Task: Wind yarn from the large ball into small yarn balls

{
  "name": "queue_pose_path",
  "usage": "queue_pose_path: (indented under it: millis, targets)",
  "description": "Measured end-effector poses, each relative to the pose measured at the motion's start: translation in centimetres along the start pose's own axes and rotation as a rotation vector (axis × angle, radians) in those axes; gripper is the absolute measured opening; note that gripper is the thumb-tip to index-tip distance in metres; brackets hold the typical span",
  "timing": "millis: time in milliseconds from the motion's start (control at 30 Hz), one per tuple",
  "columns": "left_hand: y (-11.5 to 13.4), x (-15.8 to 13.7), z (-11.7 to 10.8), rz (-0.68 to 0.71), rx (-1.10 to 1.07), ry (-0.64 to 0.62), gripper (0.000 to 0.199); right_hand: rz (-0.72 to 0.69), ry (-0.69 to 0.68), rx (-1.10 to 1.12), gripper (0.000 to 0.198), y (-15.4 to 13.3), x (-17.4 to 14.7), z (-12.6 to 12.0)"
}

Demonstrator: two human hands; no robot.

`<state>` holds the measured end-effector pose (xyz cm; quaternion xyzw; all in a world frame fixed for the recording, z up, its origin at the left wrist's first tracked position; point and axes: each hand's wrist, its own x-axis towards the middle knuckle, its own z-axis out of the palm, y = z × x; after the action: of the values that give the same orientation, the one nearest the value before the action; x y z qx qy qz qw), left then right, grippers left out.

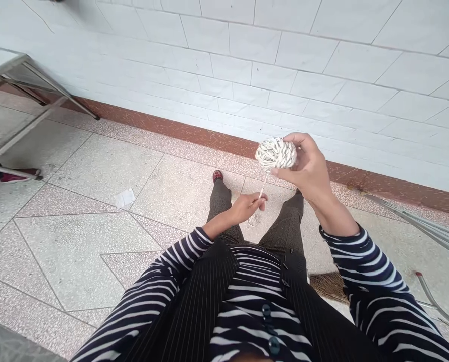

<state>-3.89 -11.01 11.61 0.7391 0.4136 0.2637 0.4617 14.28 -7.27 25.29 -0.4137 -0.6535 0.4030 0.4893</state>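
"White, dark-flecked ball point(275, 154) of twine: where is it?"

"Just above and right of the frame's centre. The right hand point(310, 171) grips it from its right side, thumb low, fingers up top."

"And the left hand point(243, 208)?"

"Just below centre, pinching the strand point(263, 187) that runs down from the ball."

"Anything else?"

"Paper point(125, 198) on the floor point(77, 241), left of centre; a metal-legged table point(0, 60), upper left; brown bristles point(329, 285), lower right."

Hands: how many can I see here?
2: the left hand pinching the strand below the ball, and the right hand holding the ball.
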Motion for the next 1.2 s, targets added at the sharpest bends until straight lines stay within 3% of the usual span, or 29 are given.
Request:
queue_pose_path:
  millis: [100, 200, 400, 500, 700, 900, 1033, 1200]
  targets:
    - [1.2, -1.2, -0.2, 0.039, 0.194, -0.058, 0.035, -0.082, 0.143, -0.296, 0.057, 3.6, 0.3, -0.4]
    - [1.9, -0.5, -1.5, 0.135, 0.398, -0.009, 0.038, 0.019, 0.098, -0.431, 0.055, 7.1, -0.4, -0.6]
    - [1.6, 2.2, -4.4, 0.341, 0.502, 0.152, 0.031, 0.532, -0.193, -0.035, 0.057, 10.8, -3.8, 0.1]
    - [1.2, 2.5, -4.3, 0.352, 0.439, 0.184, 0.03, 0.636, -0.282, 0.123, 0.057, 10.8, -5.2, 0.2]
    - [1.3, 1.9, -2.9, 0.203, 0.294, 0.315, 0.031, 0.686, -0.257, 0.298, 0.061, 10.1, -6.0, 0.3]
    - [1.3, 2.8, -3.6, 0.19, 0.257, 0.249, 0.029, 0.694, -0.239, 0.28, 0.061, 9.6, -5.8, 0.2]
    - [-0.2, 3.8, -3.8, 0.131, 0.243, 0.256, 0.028, 0.69, -0.299, 0.321, 0.066, 8.4, -5.4, -0.6]
    - [-3.9, 4.2, -2.5, 0.013, 0.007, 0.195, 0.029, 0.57, -0.263, 0.327, 0.069, 5.8, -4.4, -1.5]
